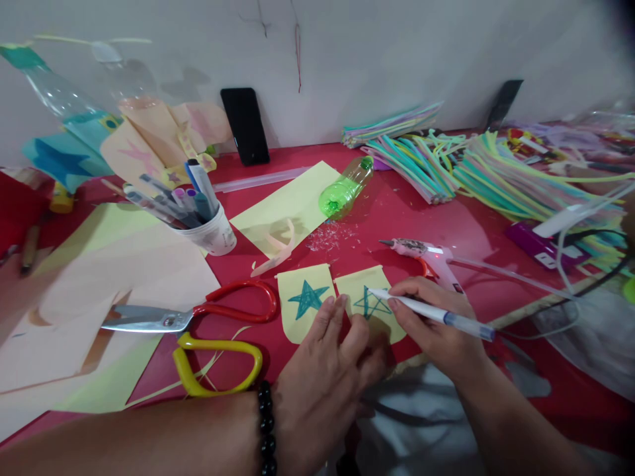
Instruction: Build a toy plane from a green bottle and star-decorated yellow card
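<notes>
the yellow paper piece [370, 297] lies flat on the red desk [476, 228], with a star drawn on it in thin teal lines. the tip of the white pen [431, 313] sits at the top of that star. my right hand [436, 327] holds the pen, its fingers [404, 291] curled closed around the barrel. my left hand [322, 390] is open and low over the paper's lower edge, its fingers [347, 330] pressing down and gripping nothing. just left lies a second yellow piece [297, 304] with a filled-in teal star. around them are scissors [143, 317] with red and yellow loops, a pink hot glue gun [421, 251], a green plastic bottle [344, 188], a cup of markers [208, 235], bundled pastel strips [417, 168], and a black phone [245, 125] leaning against the wall [377, 53].
</notes>
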Tool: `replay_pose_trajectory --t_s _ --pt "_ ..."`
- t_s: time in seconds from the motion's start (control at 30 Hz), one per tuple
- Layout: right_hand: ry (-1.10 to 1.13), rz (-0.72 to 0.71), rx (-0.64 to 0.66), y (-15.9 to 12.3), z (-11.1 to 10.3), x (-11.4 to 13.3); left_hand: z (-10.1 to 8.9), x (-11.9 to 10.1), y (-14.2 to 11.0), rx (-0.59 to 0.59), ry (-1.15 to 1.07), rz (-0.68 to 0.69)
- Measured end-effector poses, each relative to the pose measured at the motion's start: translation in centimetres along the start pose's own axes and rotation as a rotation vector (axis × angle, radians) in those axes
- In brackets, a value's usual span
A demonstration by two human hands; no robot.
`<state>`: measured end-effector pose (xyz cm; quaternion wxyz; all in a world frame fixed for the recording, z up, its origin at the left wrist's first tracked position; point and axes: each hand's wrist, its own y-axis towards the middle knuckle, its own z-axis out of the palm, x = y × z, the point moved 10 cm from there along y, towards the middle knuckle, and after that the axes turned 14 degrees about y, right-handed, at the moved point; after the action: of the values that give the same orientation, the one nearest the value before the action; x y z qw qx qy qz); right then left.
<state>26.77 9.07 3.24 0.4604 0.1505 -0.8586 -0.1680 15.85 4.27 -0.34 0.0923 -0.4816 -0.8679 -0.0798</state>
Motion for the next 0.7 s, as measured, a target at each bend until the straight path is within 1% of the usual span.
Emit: replay_pose_trajectory --t_s 0.13,0.3,0.47,0.6,0.7 --pt "0.038 0.018 0.028 -0.14 0.07 -0.04 -0.10 -0.02 -0.02 -0.008 -0.001 -0.001" --pt "0.026 0.029 -0.009 -0.01 -0.26 -0.14 -0.09 -0.04 -0.01 -0.012 -0.011 -0.002" --pt "0.056 0.020 0.034 -0.07 0.11 0.03 -0.01 -0.07 0.03 -0.016 -0.001 -0.003" --pt "0.025 0.016 0.004 -0.21 -0.30 0.19 -0.23 0.04 0.03 -0.019 -0.002 -0.008" --pt "0.053 0.018 0.049 -0.27 0.06 0.19 -0.36 0.05 -0.01 -0.021 0.003 -0.004"
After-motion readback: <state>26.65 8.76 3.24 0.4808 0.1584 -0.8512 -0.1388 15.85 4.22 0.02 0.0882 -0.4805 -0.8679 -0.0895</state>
